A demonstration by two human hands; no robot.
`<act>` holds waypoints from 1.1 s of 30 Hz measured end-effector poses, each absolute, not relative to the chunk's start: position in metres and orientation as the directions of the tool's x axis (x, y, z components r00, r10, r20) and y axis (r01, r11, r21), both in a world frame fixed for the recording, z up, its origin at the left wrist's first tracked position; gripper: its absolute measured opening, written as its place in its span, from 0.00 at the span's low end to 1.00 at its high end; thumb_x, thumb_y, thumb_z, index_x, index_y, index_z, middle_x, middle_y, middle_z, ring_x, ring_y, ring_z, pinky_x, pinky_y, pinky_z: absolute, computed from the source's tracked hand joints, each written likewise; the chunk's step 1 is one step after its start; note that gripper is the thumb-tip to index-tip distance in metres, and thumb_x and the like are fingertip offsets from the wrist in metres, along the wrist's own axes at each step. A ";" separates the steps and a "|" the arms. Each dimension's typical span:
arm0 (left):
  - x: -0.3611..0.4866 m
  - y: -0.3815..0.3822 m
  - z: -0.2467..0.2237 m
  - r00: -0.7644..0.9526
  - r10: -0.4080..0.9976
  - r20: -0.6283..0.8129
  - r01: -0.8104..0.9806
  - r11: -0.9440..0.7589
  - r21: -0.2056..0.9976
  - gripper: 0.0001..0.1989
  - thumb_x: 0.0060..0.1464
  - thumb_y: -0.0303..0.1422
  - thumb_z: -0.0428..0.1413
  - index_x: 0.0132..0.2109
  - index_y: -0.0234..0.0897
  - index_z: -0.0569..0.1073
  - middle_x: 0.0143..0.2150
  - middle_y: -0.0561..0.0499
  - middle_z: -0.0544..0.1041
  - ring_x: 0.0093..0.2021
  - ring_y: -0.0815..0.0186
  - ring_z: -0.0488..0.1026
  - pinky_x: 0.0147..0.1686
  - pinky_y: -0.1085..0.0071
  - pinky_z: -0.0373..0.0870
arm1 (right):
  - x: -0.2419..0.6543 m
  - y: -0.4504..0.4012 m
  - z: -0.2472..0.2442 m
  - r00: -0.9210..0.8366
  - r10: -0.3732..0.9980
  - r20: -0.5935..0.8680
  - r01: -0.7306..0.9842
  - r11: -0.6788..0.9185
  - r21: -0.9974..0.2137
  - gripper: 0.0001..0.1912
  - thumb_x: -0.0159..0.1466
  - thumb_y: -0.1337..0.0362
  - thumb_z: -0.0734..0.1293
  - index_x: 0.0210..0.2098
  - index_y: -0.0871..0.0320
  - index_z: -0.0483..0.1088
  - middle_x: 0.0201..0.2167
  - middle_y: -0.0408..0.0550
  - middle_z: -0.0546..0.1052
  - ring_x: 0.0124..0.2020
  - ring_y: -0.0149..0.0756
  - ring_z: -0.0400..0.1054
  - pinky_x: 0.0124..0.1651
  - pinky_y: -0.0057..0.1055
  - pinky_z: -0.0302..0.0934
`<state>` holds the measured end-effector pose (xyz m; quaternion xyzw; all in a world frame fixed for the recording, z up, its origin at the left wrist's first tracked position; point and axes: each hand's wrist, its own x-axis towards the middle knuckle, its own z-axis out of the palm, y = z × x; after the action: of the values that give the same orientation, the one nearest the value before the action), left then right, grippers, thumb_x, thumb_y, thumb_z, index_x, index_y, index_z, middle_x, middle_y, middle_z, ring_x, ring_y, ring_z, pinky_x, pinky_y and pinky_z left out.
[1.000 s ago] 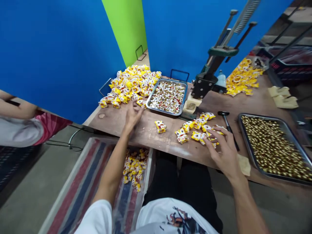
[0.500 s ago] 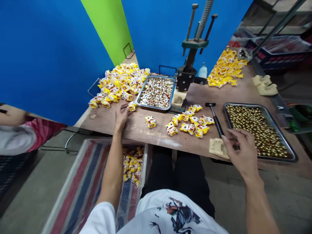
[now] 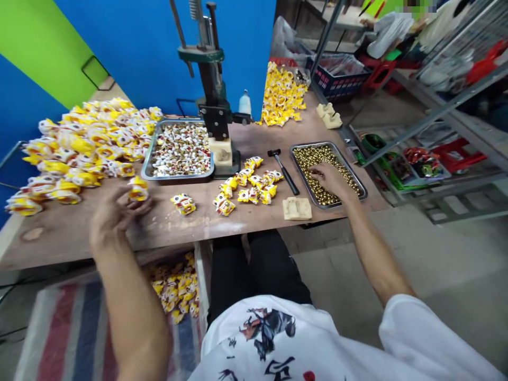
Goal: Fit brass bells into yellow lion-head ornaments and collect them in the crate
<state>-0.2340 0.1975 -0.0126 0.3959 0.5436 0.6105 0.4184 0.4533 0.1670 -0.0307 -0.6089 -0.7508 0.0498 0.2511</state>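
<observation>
My left hand (image 3: pixel 115 214) is closed on a small yellow-and-white plastic animal head (image 3: pixel 138 189), raised just over the table's left part. At the right, my right hand (image 3: pixel 331 179) reaches into a metal tray (image 3: pixel 292 153) of small shiny gold balls (image 3: pixel 329 197). Its fingers are bent together down among the balls; whatever they pinch is hidden. One more animal head (image 3: pixel 183 203) lies alone on the wooden table, and a loose group of the same heads (image 3: pixel 248 195) lies to its right. Between that group and the gold balls rests a black-handled hammer (image 3: pixel 286 174).
A hand press (image 3: pixel 214 114) stands at the back beside a tray of small white-and-gold parts (image 3: pixel 178 151). Heaps of yellow pieces lie at left (image 3: pixel 87 137) and back right (image 3: pixel 281 98). A cream block (image 3: pixel 297 208) sits at the front edge. Metal shelving (image 3: pixel 420 116) stands right.
The view has turned right. My left hand has lifted the animal head off the table. My right hand has moved from beside the cream block into the gold balls.
</observation>
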 end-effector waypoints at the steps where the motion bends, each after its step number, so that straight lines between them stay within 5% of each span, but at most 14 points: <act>1: -0.232 0.180 -0.006 -0.308 0.951 -0.030 -0.196 -0.032 0.980 0.15 0.57 0.35 0.64 0.49 0.39 0.73 0.54 0.44 0.85 0.63 0.50 0.80 0.62 0.40 0.84 | 0.453 0.171 -0.034 -0.149 0.934 0.326 0.897 0.266 -0.354 0.17 0.72 0.67 0.67 0.56 0.58 0.83 0.54 0.60 0.85 0.56 0.52 0.77 0.65 0.52 0.70; 5: -0.203 0.112 0.015 -0.254 0.967 0.000 -0.406 -0.107 0.907 0.15 0.59 0.36 0.59 0.53 0.42 0.81 0.59 0.55 0.87 0.72 0.61 0.75 0.77 0.57 0.72 | 0.463 0.181 -0.041 -0.164 0.931 0.327 0.905 0.274 -0.325 0.13 0.72 0.67 0.67 0.50 0.58 0.83 0.49 0.62 0.85 0.53 0.54 0.76 0.63 0.52 0.70; 8: -0.159 0.081 0.021 -0.199 0.980 -0.027 -0.403 -0.057 0.913 0.17 0.58 0.40 0.61 0.53 0.40 0.83 0.58 0.48 0.87 0.69 0.51 0.79 0.77 0.50 0.74 | 0.471 0.187 -0.039 -0.169 0.938 0.303 0.903 0.270 -0.333 0.09 0.72 0.62 0.70 0.46 0.57 0.82 0.47 0.62 0.85 0.49 0.54 0.78 0.59 0.51 0.71; 13: -0.073 0.053 0.010 0.078 0.988 -0.135 -0.379 0.155 0.912 0.28 0.58 0.45 0.68 0.62 0.41 0.79 0.59 0.37 0.84 0.64 0.39 0.82 0.58 0.46 0.88 | 0.469 0.174 -0.025 -0.118 0.931 0.346 0.880 0.260 -0.398 0.12 0.72 0.54 0.70 0.44 0.57 0.80 0.44 0.61 0.86 0.44 0.53 0.79 0.54 0.50 0.74; 18: 0.001 0.041 -0.011 0.234 0.962 -0.141 -0.385 0.225 0.895 0.42 0.50 0.37 0.79 0.69 0.55 0.72 0.52 0.49 0.81 0.49 0.57 0.87 0.49 0.59 0.88 | 0.418 0.120 -0.014 0.100 0.880 0.463 0.679 0.280 -0.679 0.16 0.72 0.49 0.73 0.50 0.53 0.80 0.48 0.53 0.86 0.45 0.46 0.82 0.53 0.44 0.79; 23: 0.035 0.050 -0.016 0.286 0.948 -0.142 -0.442 0.262 0.858 0.29 0.63 0.48 0.71 0.67 0.53 0.74 0.55 0.47 0.81 0.50 0.57 0.86 0.44 0.64 0.85 | 0.316 0.064 -0.011 -0.042 0.931 0.364 0.326 0.357 -0.875 0.13 0.73 0.51 0.76 0.52 0.50 0.83 0.49 0.49 0.87 0.46 0.44 0.84 0.50 0.41 0.82; 29: 0.038 0.053 -0.020 0.258 0.948 -0.184 -0.463 0.289 0.838 0.25 0.69 0.51 0.65 0.65 0.48 0.73 0.55 0.45 0.82 0.50 0.56 0.84 0.40 0.65 0.83 | 0.241 0.033 -0.018 -0.163 0.857 0.490 0.294 0.516 -0.805 0.17 0.79 0.60 0.71 0.65 0.44 0.81 0.57 0.47 0.87 0.55 0.45 0.84 0.60 0.44 0.82; 33: 0.036 0.047 -0.022 0.236 0.958 -0.163 -0.443 0.255 0.859 0.28 0.67 0.56 0.66 0.66 0.52 0.72 0.53 0.48 0.81 0.49 0.58 0.82 0.42 0.65 0.83 | 0.232 0.032 -0.023 -0.213 0.778 0.591 0.353 0.626 -0.695 0.18 0.79 0.65 0.69 0.64 0.42 0.81 0.57 0.46 0.87 0.57 0.47 0.84 0.64 0.49 0.80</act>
<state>0.0361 0.0474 -0.0219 0.3522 0.3654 0.4984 0.7029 0.2316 0.0319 -0.0230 -0.3771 -0.7496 0.2118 0.5011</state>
